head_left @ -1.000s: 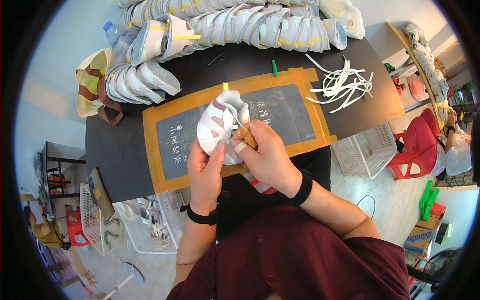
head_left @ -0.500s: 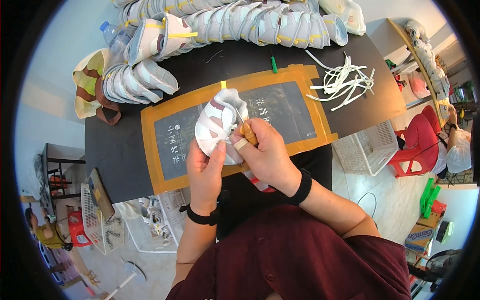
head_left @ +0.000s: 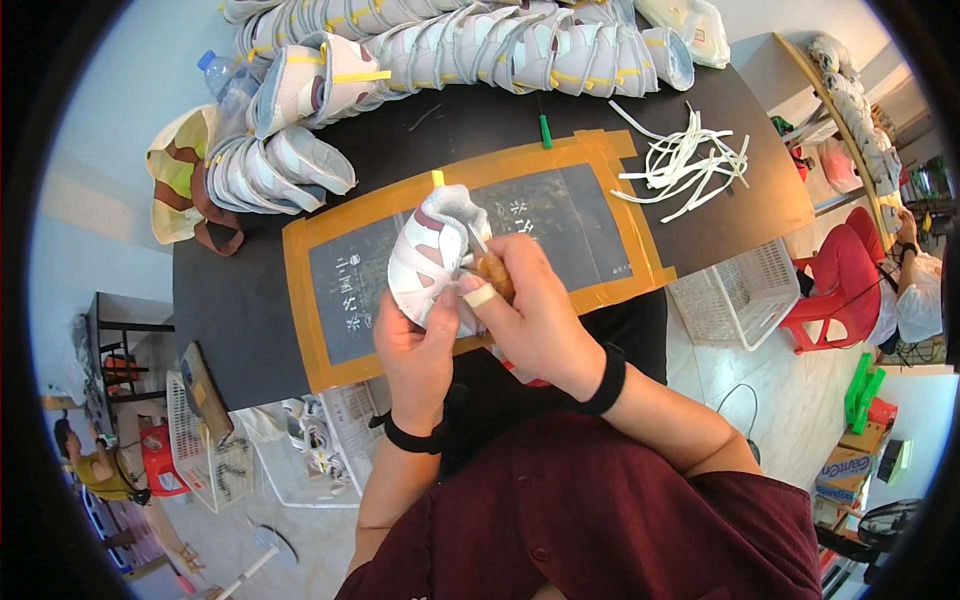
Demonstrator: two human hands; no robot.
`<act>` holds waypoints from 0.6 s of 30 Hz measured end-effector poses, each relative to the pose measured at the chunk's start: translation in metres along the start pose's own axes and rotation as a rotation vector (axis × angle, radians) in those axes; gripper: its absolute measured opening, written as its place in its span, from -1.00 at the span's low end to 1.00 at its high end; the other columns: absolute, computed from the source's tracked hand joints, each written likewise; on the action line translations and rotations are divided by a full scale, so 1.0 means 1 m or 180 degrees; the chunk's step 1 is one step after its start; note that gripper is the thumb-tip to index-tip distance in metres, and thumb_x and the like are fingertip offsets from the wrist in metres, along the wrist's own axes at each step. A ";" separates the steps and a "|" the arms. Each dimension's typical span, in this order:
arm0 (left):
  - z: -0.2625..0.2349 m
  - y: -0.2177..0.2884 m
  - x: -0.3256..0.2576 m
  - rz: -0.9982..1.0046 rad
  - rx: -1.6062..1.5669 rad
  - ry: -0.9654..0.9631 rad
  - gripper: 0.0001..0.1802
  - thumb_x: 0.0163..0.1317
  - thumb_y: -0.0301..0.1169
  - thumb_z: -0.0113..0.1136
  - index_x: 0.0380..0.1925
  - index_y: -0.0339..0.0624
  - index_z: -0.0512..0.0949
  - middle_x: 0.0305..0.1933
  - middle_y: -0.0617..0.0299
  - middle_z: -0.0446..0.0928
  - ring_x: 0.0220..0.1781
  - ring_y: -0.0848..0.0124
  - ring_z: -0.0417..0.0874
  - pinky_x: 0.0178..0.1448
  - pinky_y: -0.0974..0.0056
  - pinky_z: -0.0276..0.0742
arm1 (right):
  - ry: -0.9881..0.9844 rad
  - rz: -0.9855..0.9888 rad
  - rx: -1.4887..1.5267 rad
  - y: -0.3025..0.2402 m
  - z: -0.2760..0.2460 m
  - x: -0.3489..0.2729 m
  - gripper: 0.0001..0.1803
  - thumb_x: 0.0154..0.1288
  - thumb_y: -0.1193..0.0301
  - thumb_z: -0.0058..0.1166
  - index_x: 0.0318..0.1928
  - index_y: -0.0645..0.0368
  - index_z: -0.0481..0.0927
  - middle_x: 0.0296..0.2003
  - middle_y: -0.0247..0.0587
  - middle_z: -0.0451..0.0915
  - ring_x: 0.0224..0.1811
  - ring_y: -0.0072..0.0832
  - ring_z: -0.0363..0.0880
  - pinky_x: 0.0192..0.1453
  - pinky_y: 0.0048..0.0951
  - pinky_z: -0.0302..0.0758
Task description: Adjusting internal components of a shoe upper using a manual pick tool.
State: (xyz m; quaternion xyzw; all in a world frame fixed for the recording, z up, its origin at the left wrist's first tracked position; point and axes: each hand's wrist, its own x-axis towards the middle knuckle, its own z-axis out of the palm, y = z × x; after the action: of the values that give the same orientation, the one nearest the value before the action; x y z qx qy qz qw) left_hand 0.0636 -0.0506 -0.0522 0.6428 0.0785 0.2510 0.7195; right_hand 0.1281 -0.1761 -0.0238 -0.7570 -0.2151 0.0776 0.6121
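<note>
A white shoe upper (head_left: 425, 258) with pinkish-brown patches and a yellow tab is held up over the taped board. My left hand (head_left: 420, 345) grips its lower edge, thumb on the near side. In my right hand (head_left: 528, 318) is an awl (head_left: 494, 272) with an amber-brown handle, its thin metal shaft directed up beside the upper's opening. The awl's tip is hard to make out. My right thumb, with a tan plaster round it, presses near the upper's lacing edge by my left thumb. White lace ends show there, partly hidden by my fingers.
Rows of similar uppers (head_left: 520, 55) are stacked along the table's far side. Loose white laces (head_left: 690, 165) lie at the right, a green-handled tool (head_left: 545, 131) behind the orange-taped board (head_left: 370, 215). White baskets (head_left: 735, 300) stand beside the table. Other people sit at far left and far right.
The upper has tilted slightly and shifted a little left and down. The awl's handle has turned a little in my right hand, with more of it covered by my fingers.
</note>
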 end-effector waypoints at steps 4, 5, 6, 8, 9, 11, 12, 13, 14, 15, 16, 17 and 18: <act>0.004 0.001 -0.001 -0.0065 -0.0088 0.0271 -0.61 0.33 -0.53 0.19 0.14 -0.36 0.44 0.08 0.19 0.55 0.06 0.53 0.54 0.19 0.35 0.46 | 0.0345 -0.0582 -0.0284 -0.027 -0.030 -0.017 -0.78 0.41 0.38 0.01 -0.02 0.21 0.45 -0.18 0.07 0.51 -0.09 0.07 0.55 -0.02 -0.14 0.50; 0.003 0.000 -0.002 -0.0065 -0.0240 0.0318 -0.62 0.33 -0.53 0.20 0.13 -0.36 0.44 0.08 0.19 0.56 0.05 0.53 0.55 0.18 0.35 0.46 | -0.0108 -0.0559 -0.0391 -0.034 -0.040 -0.021 -0.79 0.41 0.40 -0.01 -0.02 0.20 0.45 -0.19 0.04 0.52 -0.09 0.05 0.56 -0.04 -0.15 0.51; 0.004 -0.002 -0.001 -0.0072 -0.0255 0.0300 -0.62 0.33 -0.53 0.20 0.13 -0.36 0.44 0.08 0.19 0.56 0.05 0.53 0.55 0.18 0.35 0.46 | -0.0515 -0.0522 -0.0532 -0.038 -0.046 -0.025 -0.81 0.42 0.42 -0.03 -0.02 0.20 0.45 -0.20 0.01 0.53 -0.09 0.03 0.57 -0.06 -0.17 0.52; 0.004 -0.003 -0.001 -0.0042 -0.0167 0.0224 -0.63 0.34 -0.52 0.19 0.12 -0.36 0.44 0.06 0.20 0.56 0.03 0.54 0.54 0.16 0.36 0.46 | -0.0689 -0.0617 -0.0585 -0.032 -0.044 -0.030 -0.76 0.48 0.46 -0.13 0.07 0.22 0.47 -0.27 -0.12 0.55 -0.26 -0.31 0.61 -0.12 -0.35 0.53; 0.005 -0.003 0.000 -0.0037 -0.0173 0.0213 -0.63 0.34 -0.52 0.19 0.12 -0.36 0.44 0.06 0.20 0.56 0.03 0.54 0.54 0.16 0.36 0.46 | -0.0851 -0.0286 -0.0362 -0.029 -0.040 -0.031 -0.76 0.49 0.47 -0.13 0.08 0.21 0.48 -0.32 -0.15 0.56 -0.34 -0.37 0.60 -0.18 -0.37 0.53; 0.006 -0.001 0.000 -0.0013 -0.0090 0.0205 -0.65 0.35 -0.52 0.18 0.11 -0.36 0.44 0.05 0.20 0.55 0.03 0.55 0.53 0.15 0.36 0.46 | -0.0960 -0.0039 -0.0128 -0.016 -0.034 -0.030 -0.74 0.50 0.46 -0.14 0.11 0.20 0.48 -0.45 -0.25 0.55 -0.50 -0.52 0.56 -0.33 -0.48 0.52; 0.005 -0.001 -0.001 -0.0015 -0.0087 0.0204 -0.65 0.35 -0.52 0.18 0.11 -0.36 0.44 0.05 0.20 0.55 0.03 0.55 0.53 0.15 0.36 0.46 | -0.0960 -0.0037 -0.0125 -0.016 -0.034 -0.031 -0.74 0.50 0.46 -0.14 0.11 0.20 0.48 -0.45 -0.25 0.55 -0.50 -0.52 0.56 -0.33 -0.48 0.52; 0.005 -0.001 -0.002 -0.0006 -0.0072 0.0189 -0.65 0.35 -0.52 0.17 0.11 -0.37 0.43 0.05 0.20 0.55 0.02 0.54 0.53 0.14 0.36 0.46 | -0.0986 0.0079 -0.0088 -0.016 -0.034 -0.030 -0.73 0.51 0.46 -0.15 0.13 0.20 0.48 -0.43 -0.25 0.55 -0.49 -0.53 0.56 -0.33 -0.48 0.52; 0.005 -0.001 -0.003 0.0004 -0.0058 0.0172 -0.64 0.36 -0.52 0.17 0.12 -0.37 0.43 0.05 0.20 0.55 0.02 0.54 0.53 0.14 0.35 0.46 | -0.1011 0.0194 -0.0052 -0.016 -0.034 -0.029 -0.72 0.52 0.45 -0.16 0.14 0.20 0.47 -0.42 -0.25 0.55 -0.47 -0.54 0.56 -0.33 -0.49 0.53; 0.004 0.000 -0.003 0.0004 -0.0055 0.0170 -0.64 0.36 -0.52 0.17 0.12 -0.37 0.43 0.05 0.20 0.55 0.02 0.54 0.53 0.14 0.35 0.46 | -0.1009 0.0194 -0.0049 -0.017 -0.034 -0.028 -0.72 0.52 0.45 -0.16 0.14 0.20 0.47 -0.42 -0.25 0.55 -0.47 -0.54 0.56 -0.33 -0.49 0.53; 0.004 0.001 -0.003 -0.0001 -0.0051 0.0160 -0.64 0.36 -0.52 0.17 0.12 -0.37 0.43 0.06 0.19 0.54 0.03 0.54 0.53 0.15 0.35 0.46 | -0.1059 0.0323 -0.0017 -0.020 -0.034 -0.026 -0.78 0.47 0.46 -0.11 0.04 0.22 0.47 -0.35 -0.08 0.57 -0.34 -0.21 0.58 -0.24 -0.32 0.52; 0.004 0.001 -0.003 -0.0006 -0.0049 0.0149 -0.64 0.36 -0.52 0.16 0.13 -0.37 0.42 0.06 0.19 0.54 0.03 0.54 0.53 0.15 0.34 0.47 | -0.1108 0.0452 0.0013 -0.022 -0.033 -0.025 -0.84 0.41 0.47 -0.06 -0.07 0.25 0.47 -0.27 0.10 0.59 -0.21 0.11 0.59 -0.15 -0.15 0.52; 0.004 0.001 -0.003 -0.0004 -0.0054 0.0143 -0.64 0.36 -0.52 0.16 0.13 -0.37 0.42 0.06 0.19 0.54 0.03 0.54 0.53 0.15 0.34 0.47 | -0.1101 0.0452 0.0009 -0.022 -0.033 -0.025 -0.84 0.41 0.47 -0.06 -0.07 0.25 0.47 -0.27 0.10 0.59 -0.21 0.11 0.59 -0.15 -0.15 0.52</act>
State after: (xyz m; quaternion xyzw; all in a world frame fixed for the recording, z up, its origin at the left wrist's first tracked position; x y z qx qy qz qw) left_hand 0.0625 -0.0551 -0.0510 0.6308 0.0930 0.2656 0.7231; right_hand 0.1130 -0.2123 0.0016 -0.7448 -0.2631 0.2499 0.5601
